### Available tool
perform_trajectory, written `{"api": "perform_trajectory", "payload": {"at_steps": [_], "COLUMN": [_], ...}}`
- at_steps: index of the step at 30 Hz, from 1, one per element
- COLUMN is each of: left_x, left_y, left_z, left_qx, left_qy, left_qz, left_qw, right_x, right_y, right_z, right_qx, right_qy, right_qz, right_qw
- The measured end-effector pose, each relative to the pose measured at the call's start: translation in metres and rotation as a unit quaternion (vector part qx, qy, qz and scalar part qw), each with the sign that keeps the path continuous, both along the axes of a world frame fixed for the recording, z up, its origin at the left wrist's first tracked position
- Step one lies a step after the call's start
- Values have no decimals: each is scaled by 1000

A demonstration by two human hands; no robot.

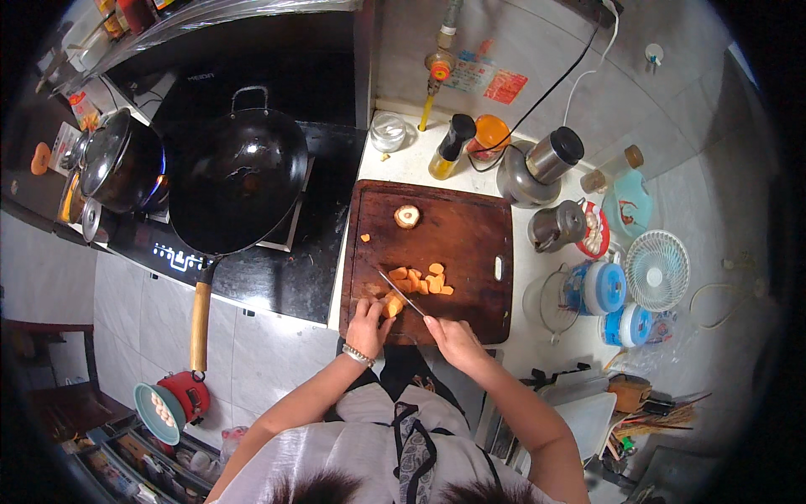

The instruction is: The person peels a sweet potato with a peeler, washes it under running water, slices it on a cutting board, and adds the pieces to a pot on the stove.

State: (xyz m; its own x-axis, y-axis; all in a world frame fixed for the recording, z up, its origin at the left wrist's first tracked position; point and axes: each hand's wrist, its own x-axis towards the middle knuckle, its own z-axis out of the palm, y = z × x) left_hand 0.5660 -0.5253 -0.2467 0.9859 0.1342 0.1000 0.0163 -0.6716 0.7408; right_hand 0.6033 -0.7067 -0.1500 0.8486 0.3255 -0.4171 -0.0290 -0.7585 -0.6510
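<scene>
A dark brown wooden cutting board (441, 242) lies on the white counter. At its near left part, my left hand (368, 326) holds down an orange vegetable piece (393, 305), which looks like carrot. My right hand (454, 339) grips a kitchen knife (403, 295), whose narrow-looking blade slants up and left beside that piece. Just beyond the blade lie several cut orange pieces (434, 283), with one small bit (365, 238) farther left. Near the board's far side sits a round mushroom (407, 217), pale in the middle with a brown rim.
Left of the board, a black wok (239, 183) with a wooden handle (200, 327) sits on the black stove; a lidded pot (119, 167) stands over a blue flame. A glass jar (388, 132), an oil bottle (450, 148), a metal pitcher (556, 225) and blue-lidded containers (607, 288) surround the board.
</scene>
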Motion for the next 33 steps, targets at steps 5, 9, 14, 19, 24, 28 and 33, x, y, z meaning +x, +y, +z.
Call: {"api": "perform_trajectory", "payload": {"at_steps": [5,9,14,19,24,28,33], "left_x": [3,7,9,7,8,8,10], "left_y": [3,3,3,4,7,7,6], "left_z": [1,4,3,2,4,-1,3], "left_qx": [-29,-1,-12,-13,-10,4,19], "left_qy": [21,-5,-1,37,16,22,2], "left_qz": [7,0,2,-8,-9,-10,3], "left_qw": [999,1000,1000,999,1000,1000,1000], "right_x": [19,34,44,25,2,6,9], "right_y": [-5,-4,9,15,5,21,40], "right_z": [13,11,-3,-50,-67,-51,-30], "right_qx": [-47,-68,-26,-49,-36,-73,-127], "right_qy": [74,102,89,24,-20,-17,-16], "right_qz": [52,86,95,42,-3,8,31], "right_qw": [995,989,991,998,999,997,991]}}
